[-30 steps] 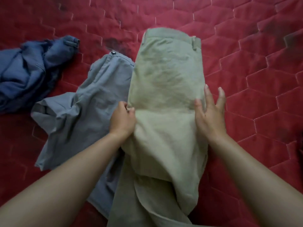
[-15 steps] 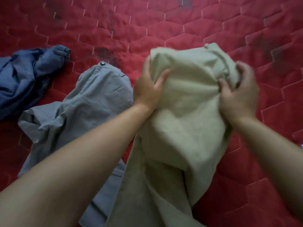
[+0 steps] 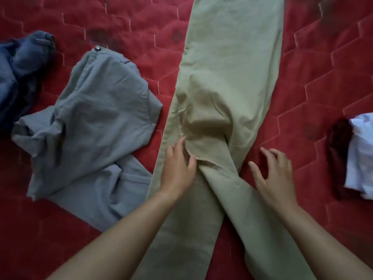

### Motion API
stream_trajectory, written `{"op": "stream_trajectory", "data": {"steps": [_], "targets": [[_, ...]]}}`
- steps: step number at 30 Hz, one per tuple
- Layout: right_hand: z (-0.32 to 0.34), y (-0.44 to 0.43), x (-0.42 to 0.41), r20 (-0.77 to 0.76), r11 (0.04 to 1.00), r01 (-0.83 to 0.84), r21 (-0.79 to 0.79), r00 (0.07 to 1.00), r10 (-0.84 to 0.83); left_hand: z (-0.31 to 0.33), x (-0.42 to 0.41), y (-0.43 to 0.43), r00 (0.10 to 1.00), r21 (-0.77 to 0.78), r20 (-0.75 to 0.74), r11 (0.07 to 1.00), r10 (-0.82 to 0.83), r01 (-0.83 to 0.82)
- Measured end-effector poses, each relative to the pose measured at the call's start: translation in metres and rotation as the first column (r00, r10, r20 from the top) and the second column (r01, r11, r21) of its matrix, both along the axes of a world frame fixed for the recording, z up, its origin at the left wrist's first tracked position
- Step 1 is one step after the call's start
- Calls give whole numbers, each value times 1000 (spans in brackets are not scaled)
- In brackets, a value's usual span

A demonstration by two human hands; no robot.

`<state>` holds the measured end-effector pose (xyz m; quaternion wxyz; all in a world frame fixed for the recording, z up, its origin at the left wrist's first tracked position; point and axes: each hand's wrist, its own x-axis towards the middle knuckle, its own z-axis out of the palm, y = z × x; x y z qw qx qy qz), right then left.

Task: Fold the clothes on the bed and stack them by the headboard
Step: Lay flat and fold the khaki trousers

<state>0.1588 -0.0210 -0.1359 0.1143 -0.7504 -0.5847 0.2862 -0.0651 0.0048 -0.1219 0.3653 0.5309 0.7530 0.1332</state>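
Beige trousers [image 3: 228, 73] lie stretched out lengthwise on the red quilted bed [image 3: 323, 77], reaching past the top edge of the view, with their legs crossing near me. My left hand [image 3: 178, 166] rests on the crumpled cloth at the crossing, fingers touching a fold. Just right of the trousers, my right hand [image 3: 274, 174] hovers with spread, relaxed fingers and holds nothing. Grey trousers [image 3: 90, 134] lie rumpled to the left.
A dark blue garment [image 3: 20, 73] is bunched at the far left edge. At the right edge a white cloth [image 3: 361, 154] lies over a dark red one [image 3: 337, 158]. Bare red quilt shows between the garments.
The beige trousers, gripped and lifted by both hands half a second ago, now lie spread out flat away from me. Both hands have let go and come back near the crossing of the legs.
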Motion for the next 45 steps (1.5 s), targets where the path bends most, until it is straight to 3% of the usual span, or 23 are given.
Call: {"op": "stream_trajectory", "data": {"steps": [3,5,8,12,14,17,19,24,27,30,34,39,42,45], "targets": [[3,-43,19,-143,998,-59,-23,988,56,3,9,-33,994,-49,93,997,65,-60],[7,-65,27,-187,992,-109,-56,978,97,8,17,-46,996,-25,83,1000,18,-16],[8,-83,43,-131,987,-109,-116,987,94,16,32,-54,997,17,75,1000,-19,18],[6,-89,68,-16,993,-16,-118,1000,14,21,60,-52,998,149,-56,989,-19,27],[7,-89,72,-44,986,-58,-153,998,52,22,76,-49,981,185,-122,968,-149,170],[11,-94,73,-125,966,-122,-229,988,95,17,90,-48,844,40,-229,862,-485,506],[18,-99,77,-171,961,-115,-252,983,73,17,85,-48,796,-39,-259,830,-547,557],[48,-116,76,-187,903,-299,-308,950,251,36,51,-62,842,33,-261,868,-471,496],[72,-132,52,-286,866,-362,-344,919,270,48,10,-89,865,69,-269,888,-423,455],[85,-146,17,-366,862,-379,-337,896,251,47,-46,-124,899,-32,-316,951,-302,308],[73,-138,-25,-335,935,-236,-263,932,141,35,-88,-141,988,-289,-122,956,-91,53],[40,-109,-63,-248,971,70,-229,960,-128,11,-70,-134,961,-271,85,934,264,-233],[34,-119,-78,-238,918,50,-393,959,-154,7,-69,-140,942,-245,185,942,279,-231],[47,-167,-89,-198,920,83,-383,965,-170,11,-81,-150,963,-200,222,974,152,-107]]}}
